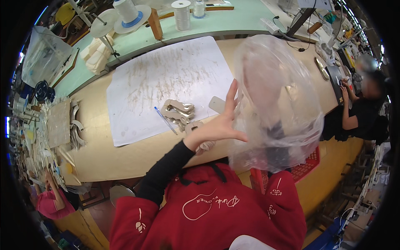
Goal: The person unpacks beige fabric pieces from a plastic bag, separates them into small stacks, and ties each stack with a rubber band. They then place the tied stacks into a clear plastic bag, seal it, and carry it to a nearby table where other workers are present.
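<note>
A large clear plastic bag (pixel 291 96) stands puffed up over the right half of the table, in front of me. My left hand (pixel 221 123) is at its left side, with thumb and fingers spread apart; the fingertips reach the plastic, but I cannot tell if they press on it. My right forearm's dark sleeve shows dimly through the bag's lower part. A pinkish blurred shape higher in the bag looks like my right hand (pixel 262 79), its fingers not readable. Metallic-edged curved pieces (pixel 179 111) and a blue pen (pixel 163 117) lie beside my left wrist.
A stained white sheet (pixel 166 79) covers the table's middle. Thread spools (pixel 182 16) stand on the green shelf behind. Cut scraps (pixel 75 125) are piled at left. A red basket (pixel 308 164) sits below the table edge. Another person (pixel 358 108) works at far right.
</note>
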A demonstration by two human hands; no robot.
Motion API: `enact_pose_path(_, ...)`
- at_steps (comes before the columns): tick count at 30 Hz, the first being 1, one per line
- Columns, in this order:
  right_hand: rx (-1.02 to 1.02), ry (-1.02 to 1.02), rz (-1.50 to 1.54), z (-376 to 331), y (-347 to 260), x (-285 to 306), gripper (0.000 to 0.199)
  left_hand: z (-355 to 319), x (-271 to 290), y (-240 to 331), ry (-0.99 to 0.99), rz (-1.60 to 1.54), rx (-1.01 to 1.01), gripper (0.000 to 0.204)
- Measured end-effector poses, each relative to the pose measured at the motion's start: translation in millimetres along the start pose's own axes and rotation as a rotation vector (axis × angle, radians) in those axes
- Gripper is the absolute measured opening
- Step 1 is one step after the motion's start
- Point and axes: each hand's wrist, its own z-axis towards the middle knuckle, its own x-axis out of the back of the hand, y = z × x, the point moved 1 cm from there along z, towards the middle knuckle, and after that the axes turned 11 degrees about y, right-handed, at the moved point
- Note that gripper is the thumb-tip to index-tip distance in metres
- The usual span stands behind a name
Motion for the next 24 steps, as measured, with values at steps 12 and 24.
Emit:
enact_pose_path(12,-0.059,0.072,-1.111,-81.7,71.6,110.5,0.064,-25.2,199.0,24.1,0.805,0.367,0.072,0.034)
enact_pose_path(24,0.013,0.523,0.395,-85.1,57.4,28.8,0.09,-83.4,191.4,104.7,0.782,0.89,0.007,0.078)
